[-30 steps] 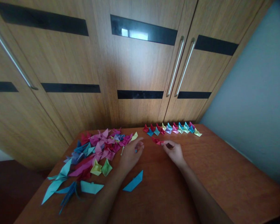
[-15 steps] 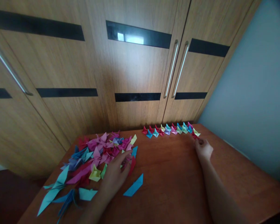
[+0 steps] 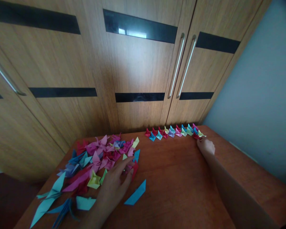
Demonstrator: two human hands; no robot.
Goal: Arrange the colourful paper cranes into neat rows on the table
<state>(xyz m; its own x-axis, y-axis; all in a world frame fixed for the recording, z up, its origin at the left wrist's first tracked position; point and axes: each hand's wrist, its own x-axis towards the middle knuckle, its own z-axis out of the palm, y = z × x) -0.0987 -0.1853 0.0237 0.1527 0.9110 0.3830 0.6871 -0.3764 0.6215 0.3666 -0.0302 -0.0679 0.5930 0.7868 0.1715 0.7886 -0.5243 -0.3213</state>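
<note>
My left hand [image 3: 116, 179] is over the right edge of a heap of folded coloured paper [image 3: 101, 148]. Its fingers are curved and apart, with a red folded paper piece [image 3: 134, 170] at their tips; a grip on it does not show. Nearby lie a flat blue paper strip [image 3: 136, 192] and a yellow paper boat [image 3: 93, 180]. At the right end of a double row of small paper boats [image 3: 171, 133], my right hand [image 3: 206, 146] pinches a red paper boat [image 3: 195, 136], partly hidden by a yellow one.
Wooden cupboard doors [image 3: 138, 66] with metal handles rise behind the brown table [image 3: 171, 178]. A grey-blue wall [image 3: 259, 95] stands on the right. Long turquoise [image 3: 47, 202] and blue [image 3: 64, 210] folded papers lie at the table's left front.
My right hand has moved slightly away from me, bringing the red boat up against the row's right end. My left hand stays by the red piece. The view has shifted a little.
</note>
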